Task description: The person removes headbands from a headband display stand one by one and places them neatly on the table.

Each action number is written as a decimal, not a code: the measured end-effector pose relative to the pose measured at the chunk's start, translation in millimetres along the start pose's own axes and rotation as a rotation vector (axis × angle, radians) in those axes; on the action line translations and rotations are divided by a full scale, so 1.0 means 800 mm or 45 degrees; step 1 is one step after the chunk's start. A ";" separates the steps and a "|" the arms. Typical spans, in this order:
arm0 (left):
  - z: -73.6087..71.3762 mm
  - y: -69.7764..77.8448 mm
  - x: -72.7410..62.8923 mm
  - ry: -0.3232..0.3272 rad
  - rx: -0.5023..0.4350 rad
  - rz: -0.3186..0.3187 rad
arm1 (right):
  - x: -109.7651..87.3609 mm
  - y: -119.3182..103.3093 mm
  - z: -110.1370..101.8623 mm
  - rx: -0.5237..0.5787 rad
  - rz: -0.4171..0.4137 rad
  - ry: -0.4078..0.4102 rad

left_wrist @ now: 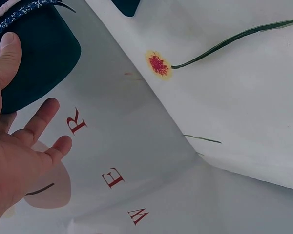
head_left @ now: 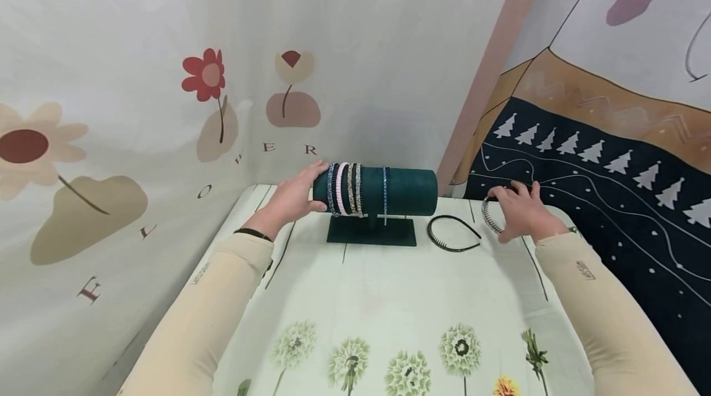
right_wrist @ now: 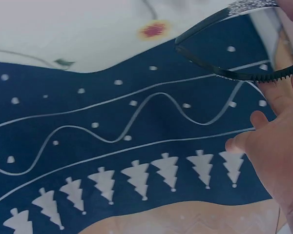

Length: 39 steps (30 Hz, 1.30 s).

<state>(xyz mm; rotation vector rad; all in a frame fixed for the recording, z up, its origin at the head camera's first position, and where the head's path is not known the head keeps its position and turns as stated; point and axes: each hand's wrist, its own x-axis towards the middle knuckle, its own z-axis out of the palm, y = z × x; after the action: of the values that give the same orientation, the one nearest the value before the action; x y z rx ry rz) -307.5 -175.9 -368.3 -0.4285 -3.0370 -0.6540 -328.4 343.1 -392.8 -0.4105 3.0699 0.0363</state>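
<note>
A dark green velvet roll (head_left: 412, 191) stands on a flat base (head_left: 344, 232) at the back of the table. At its left end my left hand (head_left: 294, 192) grips it, with the thumb (left_wrist: 9, 53) on its surface in the left wrist view. Beside that hand several glittery bands and a pink headband (head_left: 340, 190) circle the roll, and a blue headband (head_left: 385, 191) sits apart near the middle. My right hand (head_left: 524, 210) pinches a sparkly headband (right_wrist: 205, 30) with dark comb teeth at the table's right side.
A black toothed headband (head_left: 453, 250) lies on the table (head_left: 389, 297) between the stand and my right hand. Behind the stand hangs a pale flowered curtain (head_left: 400, 75). Dark blue cloth with printed trees (head_left: 566, 143) borders the table on the right.
</note>
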 end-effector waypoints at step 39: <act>0.003 0.000 -0.001 0.022 -0.007 -0.015 | -0.005 0.008 0.066 -0.211 -0.039 -0.074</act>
<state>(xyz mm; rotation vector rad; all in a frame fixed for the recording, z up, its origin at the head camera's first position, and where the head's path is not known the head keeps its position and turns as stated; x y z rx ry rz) -306.3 -175.1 -370.2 -0.4031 -3.0247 -0.6631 -324.4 352.1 -445.4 -0.4550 3.0129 0.2982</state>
